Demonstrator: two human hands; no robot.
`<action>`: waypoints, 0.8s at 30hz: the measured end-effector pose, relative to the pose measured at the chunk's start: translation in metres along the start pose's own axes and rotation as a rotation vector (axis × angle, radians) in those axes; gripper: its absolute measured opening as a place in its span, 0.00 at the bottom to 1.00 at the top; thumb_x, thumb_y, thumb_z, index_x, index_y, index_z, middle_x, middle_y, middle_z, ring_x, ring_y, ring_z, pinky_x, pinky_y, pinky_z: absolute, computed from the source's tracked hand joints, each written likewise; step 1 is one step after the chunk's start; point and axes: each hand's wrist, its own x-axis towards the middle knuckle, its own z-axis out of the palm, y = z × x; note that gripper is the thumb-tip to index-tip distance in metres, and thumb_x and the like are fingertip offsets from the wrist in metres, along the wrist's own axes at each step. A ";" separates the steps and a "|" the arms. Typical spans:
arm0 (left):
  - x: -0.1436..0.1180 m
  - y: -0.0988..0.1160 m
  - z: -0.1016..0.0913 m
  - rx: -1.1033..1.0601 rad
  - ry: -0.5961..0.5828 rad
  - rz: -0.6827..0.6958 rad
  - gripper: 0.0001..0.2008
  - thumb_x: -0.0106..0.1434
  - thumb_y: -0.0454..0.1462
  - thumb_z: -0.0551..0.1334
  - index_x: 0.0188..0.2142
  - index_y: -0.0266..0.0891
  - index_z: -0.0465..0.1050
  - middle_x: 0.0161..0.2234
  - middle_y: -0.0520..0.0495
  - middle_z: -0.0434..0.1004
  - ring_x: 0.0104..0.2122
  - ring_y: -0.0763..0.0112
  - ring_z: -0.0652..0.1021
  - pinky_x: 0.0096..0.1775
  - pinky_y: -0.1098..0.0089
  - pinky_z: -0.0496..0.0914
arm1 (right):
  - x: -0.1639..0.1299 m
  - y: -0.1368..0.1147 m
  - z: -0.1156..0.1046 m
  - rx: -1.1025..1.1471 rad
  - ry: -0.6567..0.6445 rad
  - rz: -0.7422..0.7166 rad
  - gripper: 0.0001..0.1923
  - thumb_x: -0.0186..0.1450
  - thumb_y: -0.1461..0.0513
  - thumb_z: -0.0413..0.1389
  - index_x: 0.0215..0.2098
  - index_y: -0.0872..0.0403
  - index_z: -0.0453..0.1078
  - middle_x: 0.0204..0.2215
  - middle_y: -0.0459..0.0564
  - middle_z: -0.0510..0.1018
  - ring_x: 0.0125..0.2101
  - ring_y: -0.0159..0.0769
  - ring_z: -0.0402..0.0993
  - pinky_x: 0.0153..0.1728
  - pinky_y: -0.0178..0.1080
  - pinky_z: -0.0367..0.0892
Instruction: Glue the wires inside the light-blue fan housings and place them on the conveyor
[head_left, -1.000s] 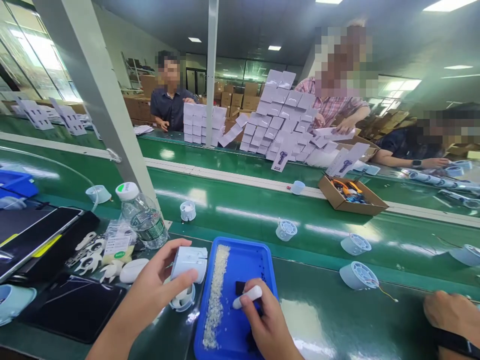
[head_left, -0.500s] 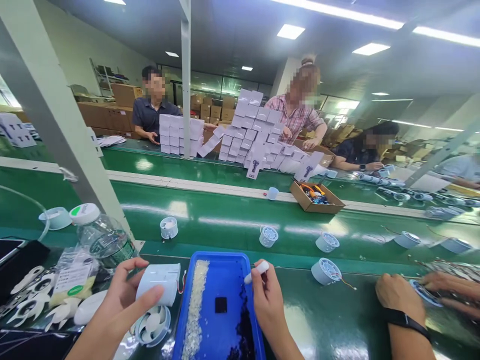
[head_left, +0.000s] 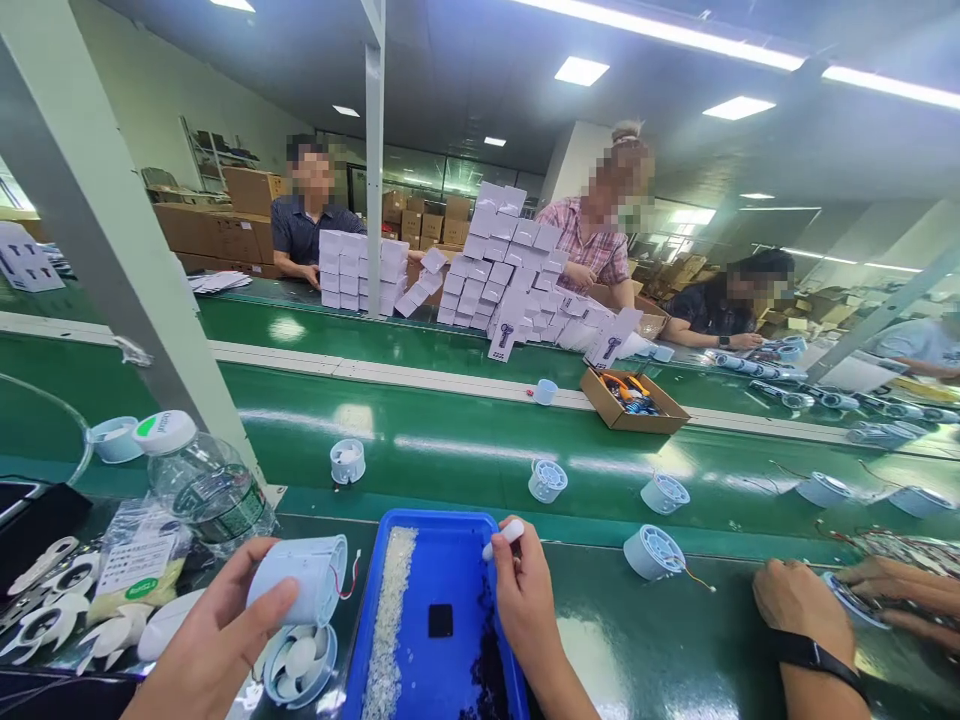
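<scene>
the person's left hand [head_left: 217,640] was closed around a pale blue cylindrical plastic fan housing [head_left: 300,577], thumb on its near side, fingers wrapped behind; thin red and white wires [head_left: 349,581] trailed from the housing's right end. the housing was held on its side, above the near edge of the bench, just left of a shallow blue plastic tray [head_left: 457,535]. directly below it lay a pale blue round fan unit with white blades [head_left: 300,664], face up on the bench.

the right hand [head_left: 525,595] pinched a small white cylindrical tool [head_left: 504,538] between thumb and fingertips, its tip pointing up and left over the tray's far right part. inside the tray lay a strip of small pale granules [head_left: 388,625] along the left side and a small black square piece [head_left: 440,620] near the middle.

to the left stood a clear plastic water bottle with a white cap [head_left: 196,482], tilted, beside a clear bag with a white label [head_left: 139,570] and loose white fan blades [head_left: 56,605]. several pale blue round housings [head_left: 547,480] were spaced along the green conveyor belt [head_left: 450,420]. a co-worker's hands [head_left: 802,600], one wrist wearing a black band, rested on the bench at right. stacked white cartons [head_left: 510,270] and an open brown cardboard box [head_left: 634,400] stood beyond.
</scene>
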 end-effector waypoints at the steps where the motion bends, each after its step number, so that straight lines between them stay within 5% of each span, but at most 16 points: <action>1: 0.001 -0.001 0.000 -0.036 -0.002 -0.012 0.22 0.43 0.45 0.73 0.36 0.45 0.70 0.31 0.52 0.81 0.35 0.59 0.79 0.27 0.72 0.72 | -0.001 -0.001 0.000 -0.005 -0.020 -0.014 0.11 0.71 0.56 0.43 0.35 0.52 0.60 0.25 0.42 0.64 0.23 0.30 0.59 0.24 0.31 0.60; 8: -0.001 0.001 0.008 -0.301 -0.122 -0.113 0.16 0.54 0.42 0.67 0.43 0.44 0.74 0.38 0.49 0.82 0.42 0.57 0.78 0.34 0.67 0.75 | -0.014 -0.019 -0.002 -0.017 -0.207 -0.115 0.08 0.69 0.58 0.47 0.34 0.52 0.63 0.26 0.43 0.66 0.26 0.31 0.63 0.29 0.32 0.62; 13: 0.000 -0.010 0.018 -0.357 -0.118 -0.102 0.09 0.56 0.36 0.67 0.38 0.41 0.77 0.36 0.49 0.82 0.41 0.62 0.78 0.37 0.68 0.74 | -0.031 -0.037 0.008 0.012 -0.384 -0.229 0.04 0.68 0.62 0.49 0.36 0.50 0.65 0.29 0.45 0.71 0.29 0.32 0.68 0.31 0.32 0.65; 18: -0.002 -0.019 0.025 -0.339 -0.146 -0.063 0.09 0.56 0.37 0.67 0.37 0.39 0.77 0.32 0.48 0.82 0.37 0.63 0.79 0.31 0.72 0.72 | -0.027 -0.036 0.011 0.096 -0.073 -0.205 0.07 0.69 0.55 0.50 0.40 0.49 0.66 0.33 0.48 0.73 0.32 0.36 0.70 0.34 0.35 0.67; 24: -0.002 -0.018 0.015 -0.315 -0.114 -0.051 0.12 0.54 0.39 0.69 0.38 0.41 0.77 0.33 0.49 0.82 0.37 0.63 0.79 0.31 0.72 0.73 | -0.002 -0.006 0.007 0.045 -0.021 -0.075 0.13 0.70 0.53 0.46 0.39 0.52 0.65 0.25 0.45 0.69 0.24 0.32 0.66 0.26 0.33 0.67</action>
